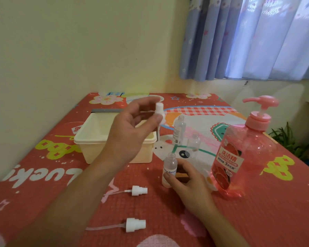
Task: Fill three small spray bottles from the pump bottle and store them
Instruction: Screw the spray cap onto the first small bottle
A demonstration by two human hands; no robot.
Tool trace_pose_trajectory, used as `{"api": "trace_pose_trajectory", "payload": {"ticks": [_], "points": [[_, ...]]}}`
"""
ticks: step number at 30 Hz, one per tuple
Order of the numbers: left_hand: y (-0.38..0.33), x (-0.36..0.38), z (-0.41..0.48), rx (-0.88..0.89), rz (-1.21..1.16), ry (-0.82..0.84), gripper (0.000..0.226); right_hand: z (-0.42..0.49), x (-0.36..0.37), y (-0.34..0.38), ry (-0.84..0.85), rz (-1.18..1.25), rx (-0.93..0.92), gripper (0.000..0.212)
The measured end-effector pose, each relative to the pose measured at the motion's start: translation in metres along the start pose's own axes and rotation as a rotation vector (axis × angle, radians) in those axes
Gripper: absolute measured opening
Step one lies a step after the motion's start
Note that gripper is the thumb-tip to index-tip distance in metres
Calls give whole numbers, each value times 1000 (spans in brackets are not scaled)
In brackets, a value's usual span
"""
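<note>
I am holding the nearest spray bottle point(169, 168) upright on the surface point(257, 220), neck open, with my right hand point(187, 182); its fingers are curling round the lower body, and I cannot tell how much liquid is in it. Taking that bottle as the dial's centre, two more clear bottles are standing uncapped at 1 o'clock, the taller one point(179, 131) behind the shorter one point(194, 142). The pink pump bottle point(239, 157) is standing at 3 o'clock, its spout pointing left. At 10 o'clock the cream bin point(100, 154) is sitting open; my left hand point(130, 132) is hovering over it and hiding part of its inside. Those fingers are pinching a white spray head point(158, 111), its tube hanging down. Two other spray heads are lying on the surface, one point(139, 191) at 8 o'clock, the other point(136, 225) at 7 o'clock. A blue curtain point(248, 38) is hanging at 1 o'clock.
</note>
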State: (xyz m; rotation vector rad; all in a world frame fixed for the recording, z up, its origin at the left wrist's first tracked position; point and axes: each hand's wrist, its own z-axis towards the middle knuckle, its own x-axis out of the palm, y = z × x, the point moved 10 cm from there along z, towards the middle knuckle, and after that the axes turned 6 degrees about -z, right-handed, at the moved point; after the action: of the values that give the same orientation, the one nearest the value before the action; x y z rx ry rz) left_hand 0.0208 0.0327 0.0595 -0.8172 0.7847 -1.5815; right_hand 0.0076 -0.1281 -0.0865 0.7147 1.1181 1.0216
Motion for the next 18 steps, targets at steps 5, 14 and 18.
{"api": "trace_pose_trajectory", "payload": {"ticks": [5,14,18], "points": [[8,-3,1,-82,-337,-106,25,0,0,1,4,-10,1,29],[37,1,-7,-175,-388,-151,22,0,1,2,2,2,-11,26],[45,1,-9,-203,-373,-151,22,0,1,0,0,19,-12,25]]}}
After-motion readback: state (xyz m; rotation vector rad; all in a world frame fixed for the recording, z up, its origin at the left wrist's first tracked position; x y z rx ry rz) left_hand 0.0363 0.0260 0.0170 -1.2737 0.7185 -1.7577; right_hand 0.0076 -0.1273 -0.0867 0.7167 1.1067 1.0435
